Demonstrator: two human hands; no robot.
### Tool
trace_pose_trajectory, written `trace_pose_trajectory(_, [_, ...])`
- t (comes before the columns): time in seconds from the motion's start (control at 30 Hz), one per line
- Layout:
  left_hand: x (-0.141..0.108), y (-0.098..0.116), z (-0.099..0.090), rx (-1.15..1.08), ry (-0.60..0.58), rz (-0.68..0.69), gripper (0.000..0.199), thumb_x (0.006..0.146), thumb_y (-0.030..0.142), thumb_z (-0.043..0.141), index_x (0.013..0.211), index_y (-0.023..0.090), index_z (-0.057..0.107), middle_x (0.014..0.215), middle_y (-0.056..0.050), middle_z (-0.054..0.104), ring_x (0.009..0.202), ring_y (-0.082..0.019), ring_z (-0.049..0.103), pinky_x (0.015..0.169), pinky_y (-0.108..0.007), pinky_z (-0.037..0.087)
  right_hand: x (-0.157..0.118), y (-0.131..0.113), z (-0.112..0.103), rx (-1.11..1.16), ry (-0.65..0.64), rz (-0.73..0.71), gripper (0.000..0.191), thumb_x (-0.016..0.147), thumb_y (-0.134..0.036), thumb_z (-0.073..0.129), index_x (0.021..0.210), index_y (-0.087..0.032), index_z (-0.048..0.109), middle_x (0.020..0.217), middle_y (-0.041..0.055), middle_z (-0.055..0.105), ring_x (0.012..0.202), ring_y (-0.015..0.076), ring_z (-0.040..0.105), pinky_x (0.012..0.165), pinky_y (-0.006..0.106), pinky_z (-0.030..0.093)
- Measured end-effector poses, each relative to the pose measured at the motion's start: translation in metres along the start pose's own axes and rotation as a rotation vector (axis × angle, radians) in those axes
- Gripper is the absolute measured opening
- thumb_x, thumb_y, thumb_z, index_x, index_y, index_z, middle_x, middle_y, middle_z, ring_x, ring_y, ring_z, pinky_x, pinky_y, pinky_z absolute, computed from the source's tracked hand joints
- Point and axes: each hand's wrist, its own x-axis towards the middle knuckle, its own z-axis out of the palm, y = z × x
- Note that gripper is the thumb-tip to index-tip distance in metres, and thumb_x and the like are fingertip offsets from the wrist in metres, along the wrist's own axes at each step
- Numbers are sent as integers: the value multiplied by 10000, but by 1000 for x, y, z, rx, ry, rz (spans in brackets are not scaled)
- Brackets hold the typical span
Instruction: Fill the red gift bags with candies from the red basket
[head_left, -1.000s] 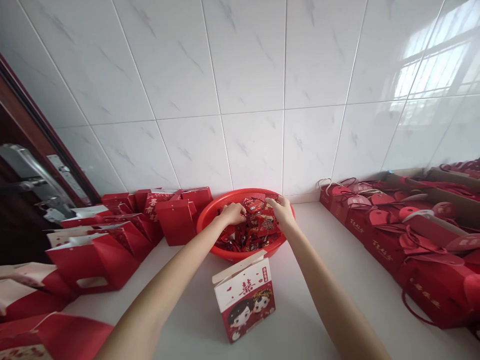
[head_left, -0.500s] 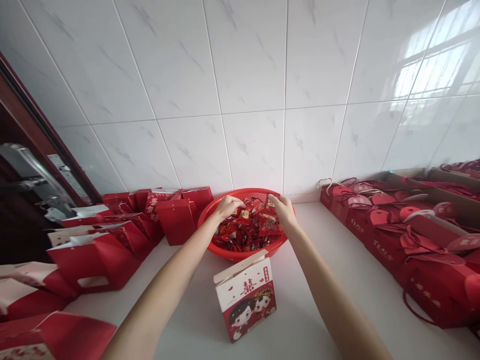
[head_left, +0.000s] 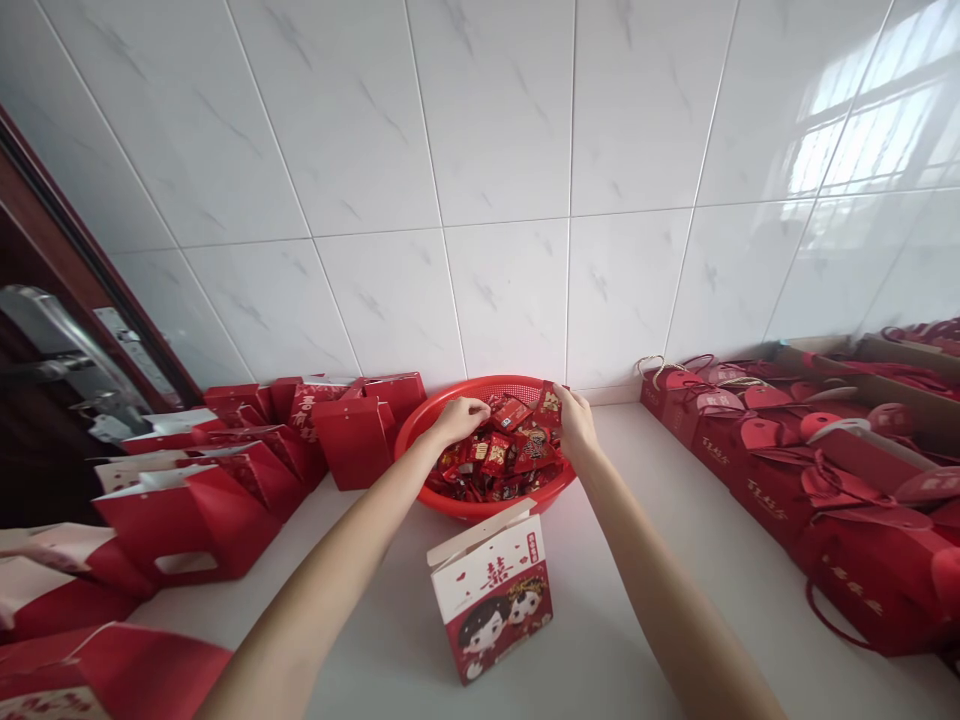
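Right hand (head_left: pixel 576 422) grips a red packet (head_left: pixel 550 404)

It holds this at the right side of the red basket (head_left: pixel 442 500), above piled wrapped sweets (head_left: pixel 499 458). The left hand (head_left: pixel 459 420), fingers curled together, is over the left side; whether it pinches anything is hard to tell. A printed box (head_left: pixel 495 615) stands in front.

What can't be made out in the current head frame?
Head view:
- Left hand: too small to tell if its fingertips hold anything.
- Basket bottom: hidden by red packets.
- White-and-red box interior: hidden by its front panel and flaps.
- Nearest left bag: cut off by left and bottom edges.
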Motion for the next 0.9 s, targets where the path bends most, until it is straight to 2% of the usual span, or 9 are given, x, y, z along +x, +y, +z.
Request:
trace_pose_trajectory(0.13, [2, 4, 7, 90, -24, 27, 516, 827, 242, 657, 1339, 199, 614, 1302, -118, 695, 1112, -270, 683, 892, -326, 536, 0, 1, 0, 4, -20, -15, 163, 727, -378, 627, 762, -220, 610, 660, 7, 704, 646, 202, 681, 557, 275, 529])
trace_pose_trajectory(0.27, [2, 13, 16, 197, -101, 115, 734, 710, 113, 713, 1407, 293, 564, 1419, -75, 624, 1290, -311, 588, 1018, -354, 483, 3, 5, -1, -16, -14, -45, 199, 713, -412, 649, 757, -220, 619, 663, 8, 710, 664, 211, 684, 565, 280, 537])
trace_pose_trajectory(0.33, [0, 17, 19, 243, -118, 138, 719, 710, 72, 679, 1383, 309, 588, 1382, -71, 651, 1274, -323, 600, 1019, -367, 479, 4, 7, -2, -22, -18, -44, 208, 712, -422, 648, 761, -222, 618, 677, 12, 716, 677, 217, 689, 567, 284, 541])
trace_pose_trajectory(0.43, [-2, 22, 20, 286, -119, 144, 598, 736, 59, 639, 1287, 289, 660, 1147, -74, 756, 1112, -324, 688, 927, -368, 515, 5, 7, -2, -28, -17, -36, 196, 710, -414, 641, 760, -226, 618, 684, 7, 712, 691, 219, 696, 573, 288, 542])
trace_pose_trajectory(0.57, [-2, 27, 16, 276, -66, 165, 270, 864, 163, 577, 1064, 239, 743, 952, -60, 775, 977, -290, 722, 863, -352, 527, 3, 4, -1, -20, -16, -30, 170, 703, -390, 636, 739, -224, 617, 661, 3, 697, 686, 223, 697, 586, 297, 547])
trace_pose_trajectory(0.63, [0, 29, 12, 248, -5, 168, 300, 957, 208, 442, 1011, 211, 737, 957, -66, 772, 959, -260, 721, 860, -345, 531, 1, 3, -1, -9, -14, -22, 149, 701, -370, 629, 735, -225, 615, 641, -2, 686, 658, 215, 688, 578, 293, 540])
trace_pose_trajectory(0.7, [1, 28, 8, 221, 53, 167, 381, 990, 191, 338, 1067, 186, 711, 1050, -85, 763, 1015, -238, 707, 897, -342, 528, 0, 2, 0, 1, -18, -14, 125, 700, -348, 619, 725, -226, 609, 617, -10, 672, 621, 202, 671, 554, 281, 522])
trace_pose_trajectory(0.8, [2, 25, 8, 198, 38, 182, 346, 927, 205, 514, 1248, 174, 637, 1301, -118, 683, 1189, -251, 646, 1003, -353, 493, 0, 2, 0, 19, -44, -20, 111, 703, -332, 614, 715, -221, 612, 601, -14, 665, 584, 182, 648, 529, 263, 500])
trace_pose_trajectory(0.9, [1, 22, 16, 188, -66, 197, 698, 725, 192, 766, 1388, 198, 550, 1465, -136, 570, 1329, -303, 557, 1079, -371, 450, 0, 2, 0, 23, -31, -13, 106, 698, -323, 624, 706, -218, 615, 600, -17, 667, 580, 172, 636, 536, 258, 497])
